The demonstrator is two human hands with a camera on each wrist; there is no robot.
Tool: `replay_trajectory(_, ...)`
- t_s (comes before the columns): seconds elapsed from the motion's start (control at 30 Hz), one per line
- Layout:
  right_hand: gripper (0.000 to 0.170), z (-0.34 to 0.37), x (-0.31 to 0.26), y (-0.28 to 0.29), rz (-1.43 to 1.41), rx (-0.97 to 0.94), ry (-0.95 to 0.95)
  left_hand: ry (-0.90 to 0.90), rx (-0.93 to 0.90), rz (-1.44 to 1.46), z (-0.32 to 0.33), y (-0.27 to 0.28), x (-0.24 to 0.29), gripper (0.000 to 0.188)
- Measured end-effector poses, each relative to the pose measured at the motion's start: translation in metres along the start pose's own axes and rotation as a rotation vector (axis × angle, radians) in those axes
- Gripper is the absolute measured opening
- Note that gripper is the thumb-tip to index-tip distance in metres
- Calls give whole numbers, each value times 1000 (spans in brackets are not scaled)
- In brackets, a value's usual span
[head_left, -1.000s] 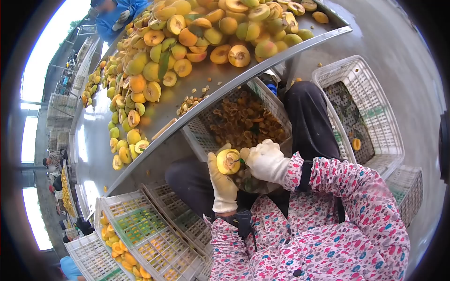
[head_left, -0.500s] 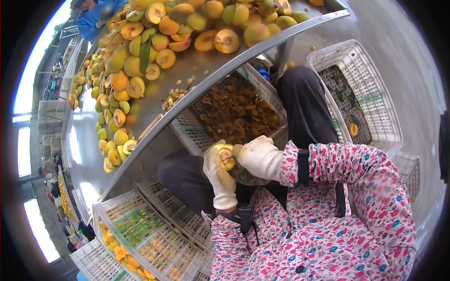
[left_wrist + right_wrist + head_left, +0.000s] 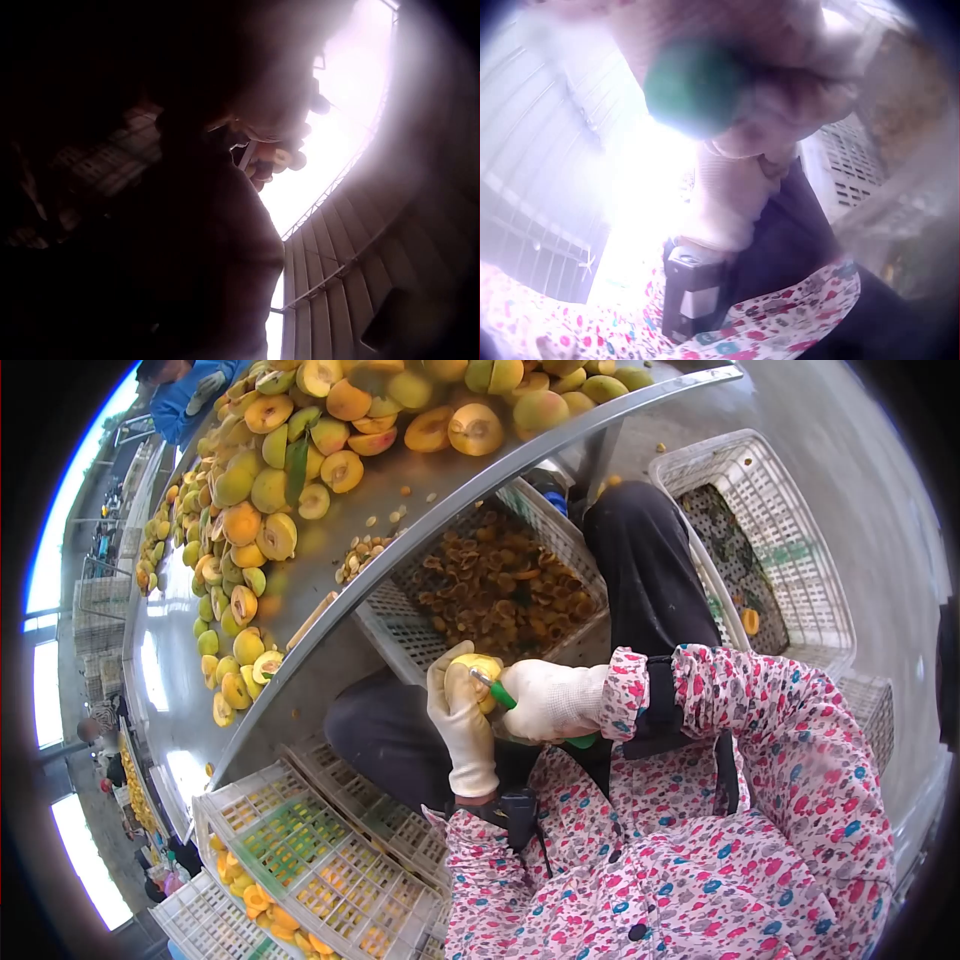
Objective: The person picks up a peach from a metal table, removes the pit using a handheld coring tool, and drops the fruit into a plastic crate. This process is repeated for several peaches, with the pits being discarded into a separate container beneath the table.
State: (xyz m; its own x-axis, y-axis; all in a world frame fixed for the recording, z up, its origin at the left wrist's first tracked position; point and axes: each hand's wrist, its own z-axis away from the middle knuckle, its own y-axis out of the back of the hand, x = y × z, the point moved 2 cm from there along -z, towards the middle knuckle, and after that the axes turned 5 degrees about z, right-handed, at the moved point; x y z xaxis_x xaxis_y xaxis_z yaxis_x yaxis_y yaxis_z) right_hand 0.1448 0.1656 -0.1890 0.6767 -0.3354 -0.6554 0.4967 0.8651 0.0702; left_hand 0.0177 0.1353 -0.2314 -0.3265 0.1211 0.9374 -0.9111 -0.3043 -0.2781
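Observation:
In the head view, my gloved left hand [image 3: 460, 715] holds a yellow peach half [image 3: 478, 663], fingers wrapped along its left side. My gloved right hand [image 3: 555, 700] grips a small green-handled pitting tool [image 3: 499, 694], its metal end lying against the peach. The round butt of the green handle [image 3: 694, 88] sticks out below the right fist in the right wrist view. A crate [image 3: 385, 622] with many brown-orange scraps stands just beyond both hands. Most of the left wrist view is too dark to read.
Many halved peaches [image 3: 240, 525] cover the metal table [image 3: 330, 550], with loose pits [image 3: 362, 555] near its edge. A white crate [image 3: 815, 560] stands right, a tilted crate [image 3: 310, 850] left over more peaches. Another person in blue [image 3: 185, 400] is across the table.
The peach half has turned in my left hand, so its cut face shows less. The green tool has come into sight against it, my right hand rotating. The view has shifted slightly.

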Motion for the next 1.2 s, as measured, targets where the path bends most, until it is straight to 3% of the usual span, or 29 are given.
replay_trajectory(0.03, 32, 2, -3, 1, -3, 8, 4, -4, -8, -2, -2, -1, 2, 29)
replay_trajectory(0.1, 22, 9, -6, 2, 300, 143, 43, 43, -77, 29, -2, -3, 4, 30)
replay_trajectory(0.23, 18, 10, 6, 0, 206, 105, 73, 138, -88, 44, -1, 1, -1, 31)
replay_trajectory(0.3, 21, 15, 8, 4, -149, -69, 73, 112, -166, 6, -3, 2, -1, 33)
replay_trajectory(0.33, 21, 15, 12, 7, -149, -65, 82, 106, -170, 0, -3, 1, 0, 33)
replay_trajectory(0.4, 19, 14, 18, 6, -490, -235, 254, 112, -179, 29, -1, -1, 3, 34)
replay_trajectory(0.5, 17, 15, 20, -3, -601, -237, 296, 75, -185, 2, 1, -6, 7, 36)
replay_trajectory(0.53, 17, 20, 17, -3, -526, -147, 235, 69, -189, -2, 0, -7, 5, 36)
replay_trajectory(0.57, 14, 16, 19, -5, -501, -120, 298, 44, -153, 15, -3, -5, 3, 39)
replay_trajectory(0.63, 12, 13, 22, 0, -651, -286, 550, 9, -111, 24, -6, 1, 2, 42)
replay_trajectory(0.7, 10, 17, 26, 10, -821, -334, 573, 102, 17, 260, -9, 7, 2, 47)
replay_trajectory(0.73, 9, 10, 34, 18, -752, -153, 558, 141, -25, 214, -10, 11, 7, 47)
replay_trajectory(0.83, 17, -16, 53, 27, -480, 454, 144, 169, -127, 144, -11, 17, 33, 47)
replay_trajectory(0.9, 21, -23, 63, 30, -686, 377, 138, 20, -96, 19, -20, 4, 50, 48)
replay_trajectory(0.97, 17, -22, 61, 31, -624, 371, 145, -83, -99, 68, -29, -37, 69, 49)
replay_trajectory(1.03, 15, -30, 61, 26, -616, 348, 142, -131, -310, 100, -33, -102, 82, 49)
replay_trajectory(1.07, 15, -38, 64, 19, -651, 302, 151, -72, -464, 45, -29, -137, 84, 54)
replay_trajectory(1.1, 15, -43, 67, 15, -679, 259, 156, -164, -578, -268, -42, -144, 87, 48)
replay_trajectory(1.17, 15, -35, 64, 14, -603, 224, 148, -320, -343, -415, -91, -147, 86, 40)
replay_trajectory(1.2, 17, -28, 59, 14, -585, 233, 139, -284, -196, -301, -124, -140, 80, 40)
